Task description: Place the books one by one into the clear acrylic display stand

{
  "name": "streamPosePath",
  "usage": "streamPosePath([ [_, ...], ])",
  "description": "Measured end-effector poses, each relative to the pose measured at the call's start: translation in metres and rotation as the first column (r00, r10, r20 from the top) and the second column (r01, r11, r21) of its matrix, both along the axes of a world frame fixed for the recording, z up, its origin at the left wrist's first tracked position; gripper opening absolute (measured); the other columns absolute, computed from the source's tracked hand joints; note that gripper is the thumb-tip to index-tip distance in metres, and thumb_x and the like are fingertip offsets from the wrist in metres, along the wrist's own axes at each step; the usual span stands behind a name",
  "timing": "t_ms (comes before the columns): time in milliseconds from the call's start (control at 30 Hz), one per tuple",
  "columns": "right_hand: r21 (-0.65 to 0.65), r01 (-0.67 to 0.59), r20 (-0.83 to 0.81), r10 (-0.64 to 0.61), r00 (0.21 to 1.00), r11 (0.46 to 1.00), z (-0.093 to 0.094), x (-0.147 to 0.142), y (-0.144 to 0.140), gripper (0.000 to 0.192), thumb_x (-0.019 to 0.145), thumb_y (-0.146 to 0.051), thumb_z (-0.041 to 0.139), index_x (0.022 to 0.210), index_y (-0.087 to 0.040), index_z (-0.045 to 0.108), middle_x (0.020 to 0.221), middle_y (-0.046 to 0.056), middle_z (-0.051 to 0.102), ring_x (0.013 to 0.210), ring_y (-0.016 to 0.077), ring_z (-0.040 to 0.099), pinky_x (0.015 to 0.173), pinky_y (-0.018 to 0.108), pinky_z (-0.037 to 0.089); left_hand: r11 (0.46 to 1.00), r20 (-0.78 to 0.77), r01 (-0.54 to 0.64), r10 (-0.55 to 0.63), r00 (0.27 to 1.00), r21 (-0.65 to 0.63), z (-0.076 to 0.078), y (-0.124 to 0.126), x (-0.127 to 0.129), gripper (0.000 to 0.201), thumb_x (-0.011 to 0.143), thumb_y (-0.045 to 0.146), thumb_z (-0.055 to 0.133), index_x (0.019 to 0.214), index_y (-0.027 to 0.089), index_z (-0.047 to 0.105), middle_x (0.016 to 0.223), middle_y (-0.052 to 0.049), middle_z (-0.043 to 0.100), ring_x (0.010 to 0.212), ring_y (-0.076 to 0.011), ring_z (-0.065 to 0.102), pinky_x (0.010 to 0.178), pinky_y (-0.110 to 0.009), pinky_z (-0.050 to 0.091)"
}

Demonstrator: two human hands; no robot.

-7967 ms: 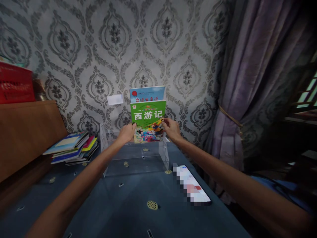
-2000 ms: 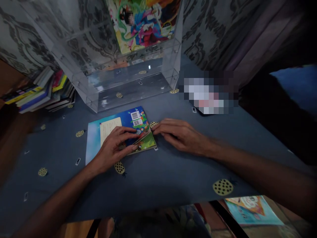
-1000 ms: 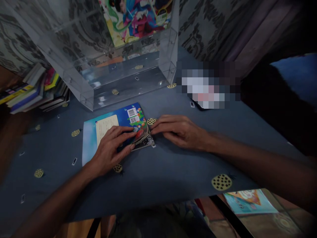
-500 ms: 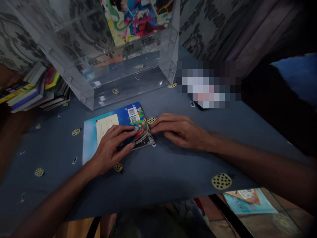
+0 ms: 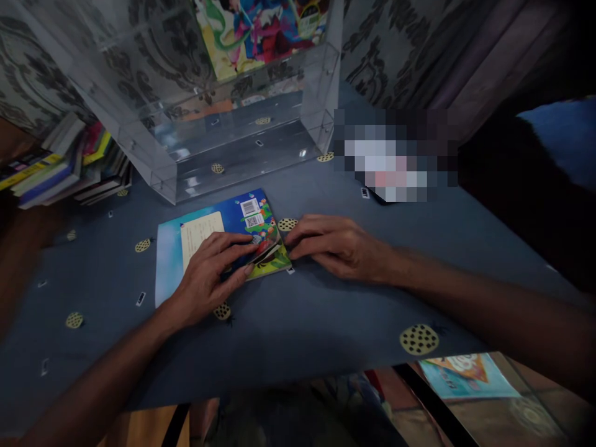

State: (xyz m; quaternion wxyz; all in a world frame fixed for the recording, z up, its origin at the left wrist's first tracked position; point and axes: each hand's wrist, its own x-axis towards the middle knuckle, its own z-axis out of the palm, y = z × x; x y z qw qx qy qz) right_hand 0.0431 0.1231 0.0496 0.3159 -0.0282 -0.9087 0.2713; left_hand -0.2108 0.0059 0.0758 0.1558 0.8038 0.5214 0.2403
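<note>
Grey-blue cloth with yellow pineapple prints covered the table (image 5: 326, 335), biggest thing in view. Patterned wallpaper (image 5: 367, 59) behind it. Clear plastic rack (image 5: 162, 177) stood toward the table's far edge. Messy pile of books (image 5: 60, 164) by the far left corner, left of rack. One colourful book (image 5: 265, 37) sat propped up in the rack, its top cut off by the frame.

Blue book (image 5: 233, 214) lay flat on the table, left of centre, between rack and near edge, printed back cover up. Near right corner of the cover was lifted a bit, green-yellow picture page showing below.

Left hand (image 5: 216, 267): palm down on the blue book, fingers loosely spread, thumb at its near edge by the lifted corner; not closed round it. Right hand (image 5: 342, 248): half-curled, fingertips right at the book's right edge; couldn't tell if they pinched a page or only touched.

Pixel-masked flat item (image 5: 386, 164) near the table's right edge, right of rack. Turquoise-and-orange printed item (image 5: 470, 375) on the floor, beyond the near edge. Smallest: white barcode label (image 5: 249, 207), book's far right corner.
</note>
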Motion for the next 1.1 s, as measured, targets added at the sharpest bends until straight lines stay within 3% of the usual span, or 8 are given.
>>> streamPosePath([
  [133,-0.018,0.023,0.011,-0.023,1.0,1.0,-0.0008,-0.0006,0.0,0.029,0.093,-0.005,0.046,0.1,-0.021,0.07,0.103,0.007,0.07,0.096,0.0171,0.066,0.085,0.034,0.054,1.0,-0.003,0.008,-0.008,1.0,0.005,0.0008,0.0003,-0.0002,0.032,0.1,0.033,0.052,0.129,0.025,0.064,0.128,-0.009,0.064,0.116,-0.0259,0.059,0.098,-0.044,0.048],
  [333,-0.011,-0.032,0.051,0.033,0.998,0.999,-0.0001,-0.0004,-0.0005,0.031,0.093,-0.003,0.044,0.091,-0.02,0.07,0.09,0.005,0.068,0.085,0.0156,0.063,0.076,0.03,0.052,1.0,-0.008,0.023,-0.023,1.0,0.002,0.0019,0.0005,-0.0006,0.032,0.1,0.031,0.054,0.129,0.024,0.064,0.129,-0.009,0.064,0.115,-0.0255,0.059,0.097,-0.042,0.047],
  [567,-0.014,0.138,0.013,-0.138,0.99,0.99,0.0014,0.0026,-0.0005,0.034,0.093,-0.006,0.045,0.109,-0.024,0.069,0.096,0.005,0.068,0.092,0.0179,0.064,0.081,0.034,0.053,1.0,-0.027,0.021,-0.021,0.999,0.012,0.0007,0.0005,-0.0001,0.031,0.1,0.034,0.054,0.128,0.023,0.063,0.129,-0.009,0.064,0.116,-0.0257,0.058,0.098,-0.043,0.047],
  [800,0.029,0.018,0.047,-0.019,0.999,0.999,-0.0044,0.0002,0.0013,0.03,0.094,-0.004,0.045,0.096,-0.021,0.069,0.095,0.006,0.068,0.09,0.0166,0.063,0.079,0.031,0.051,1.0,-0.017,0.023,-0.023,1.0,0.015,0.0005,0.0006,0.0,0.032,0.101,0.036,0.052,0.129,0.024,0.063,0.129,-0.009,0.064,0.115,-0.0254,0.059,0.097,-0.044,0.047],
  [1100,0.096,0.012,0.032,-0.016,0.999,0.995,-0.0018,-0.0009,-0.0017,0.033,0.093,-0.003,0.043,0.104,-0.021,0.068,0.094,0.006,0.068,0.086,0.0166,0.062,0.076,0.03,0.051,0.999,-0.014,0.025,-0.024,1.0,0.027,0.0009,0.0009,-0.0006,0.031,0.101,0.035,0.053,0.128,0.023,0.064,0.127,-0.009,0.065,0.115,-0.0247,0.059,0.098,-0.043,0.047],
])
